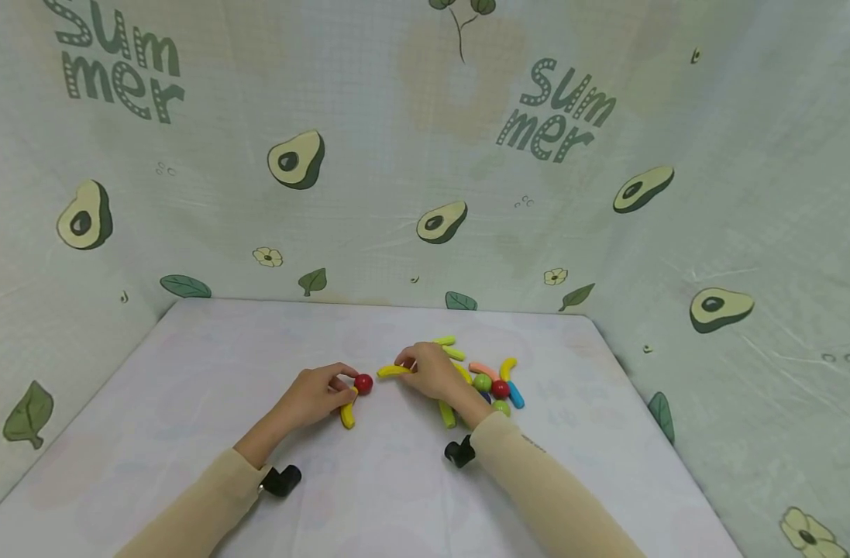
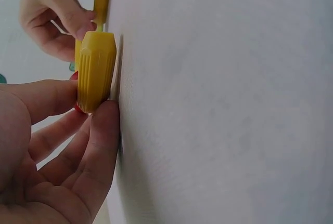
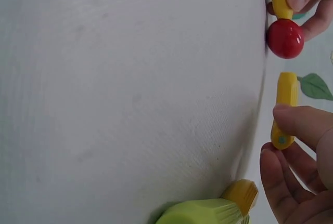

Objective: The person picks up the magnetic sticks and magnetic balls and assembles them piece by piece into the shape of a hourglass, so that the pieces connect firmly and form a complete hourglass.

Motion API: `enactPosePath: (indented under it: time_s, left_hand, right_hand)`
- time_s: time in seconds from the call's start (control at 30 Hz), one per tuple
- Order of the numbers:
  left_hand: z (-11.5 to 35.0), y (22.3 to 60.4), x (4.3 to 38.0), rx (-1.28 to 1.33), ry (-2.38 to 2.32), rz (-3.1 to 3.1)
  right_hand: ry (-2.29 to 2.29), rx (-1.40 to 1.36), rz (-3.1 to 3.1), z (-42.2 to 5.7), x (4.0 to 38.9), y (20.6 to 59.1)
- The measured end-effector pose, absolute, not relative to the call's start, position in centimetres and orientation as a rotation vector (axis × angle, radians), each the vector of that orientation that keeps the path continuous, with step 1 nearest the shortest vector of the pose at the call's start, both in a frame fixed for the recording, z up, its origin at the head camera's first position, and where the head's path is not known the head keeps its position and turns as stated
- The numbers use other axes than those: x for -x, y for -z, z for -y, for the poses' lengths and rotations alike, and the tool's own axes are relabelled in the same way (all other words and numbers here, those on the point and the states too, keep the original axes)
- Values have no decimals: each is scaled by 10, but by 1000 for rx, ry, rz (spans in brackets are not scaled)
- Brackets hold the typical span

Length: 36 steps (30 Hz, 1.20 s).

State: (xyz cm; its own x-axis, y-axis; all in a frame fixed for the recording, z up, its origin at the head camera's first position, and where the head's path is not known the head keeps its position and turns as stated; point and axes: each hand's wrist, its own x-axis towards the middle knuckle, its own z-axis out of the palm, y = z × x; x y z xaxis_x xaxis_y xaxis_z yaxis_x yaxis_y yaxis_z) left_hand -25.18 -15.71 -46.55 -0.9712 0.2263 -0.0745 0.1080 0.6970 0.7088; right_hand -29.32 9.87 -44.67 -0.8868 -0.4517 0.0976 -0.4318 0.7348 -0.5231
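My left hand [image 1: 316, 397] pinches a curved yellow toy building stick [image 1: 348, 417] between thumb and fingers, low over the white table. One end of that stick meets a shiny red ball [image 1: 363, 384]; the right wrist view shows the ball [image 3: 285, 38] at the stick's tip. To the right, my right hand [image 1: 435, 376] pinches a second yellow stick [image 1: 391, 371] whose free end points at the ball. A small gap separates this stick [image 3: 286, 94] from the ball in the right wrist view. The left wrist view shows the first stick's ribbed side [image 2: 95, 73], with the ball mostly hidden behind it.
Beside and beneath my right forearm lie loose pieces: lime sticks [image 1: 448, 415], a pink stick [image 1: 483, 370], a blue stick [image 1: 516, 395], green balls [image 1: 501, 407] and another red ball [image 1: 500, 389]. Printed cloth [image 1: 369, 232] walls the table's back and sides.
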Motion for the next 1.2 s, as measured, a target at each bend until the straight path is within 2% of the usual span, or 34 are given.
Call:
enactPosePath:
  time_s: [1.2]
  left_hand:
    - [157, 466, 252, -249, -1127, -2746]
  right_hand:
    - [879, 738, -2890, -85, 290, 450]
